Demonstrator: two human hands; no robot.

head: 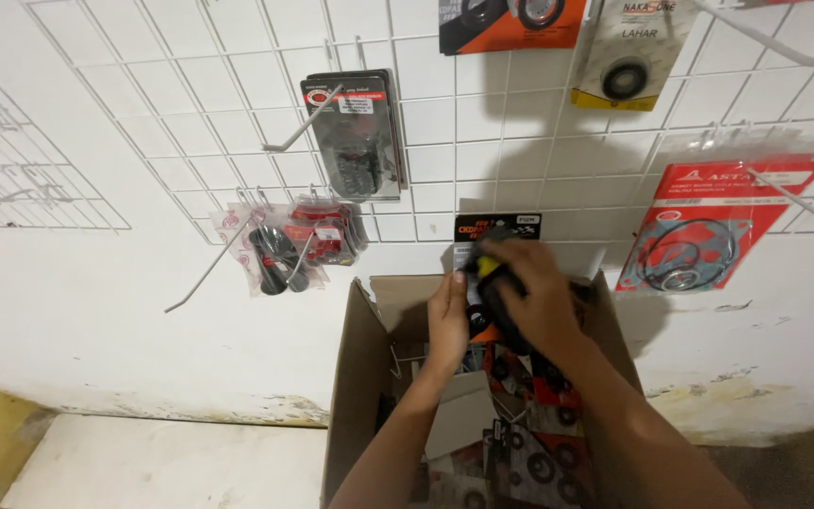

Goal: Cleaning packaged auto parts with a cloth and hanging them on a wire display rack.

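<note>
Nearest to us, packets of dark rings (529, 462) crowded the open cardboard box (355, 396), whose left flap leaned outward and whose far edge stood close against the white wall (96, 311). Our forearms reached in over those packets, leaving little spare room between the box walls. Just above the far rim, our left hand (447, 325) had its fingers curled round the lower left edge of a black packet (496, 236) with a yellow spot, and our right hand (537, 297) lay closed over its front, hiding most of it; the packet was up against the wire grid (190, 104) on the wall, directly over the box. To the left of the hands a bare hook (195, 283) slanted out from the grid, with open wall beneath it, and beside it hung a bag of red and black parts (284, 245). To the right hung a red gasket packet (699, 231), well apart from our hands. Higher up, a dark blister pack (355, 132) and further packets at the top edge filled the grid.
</note>
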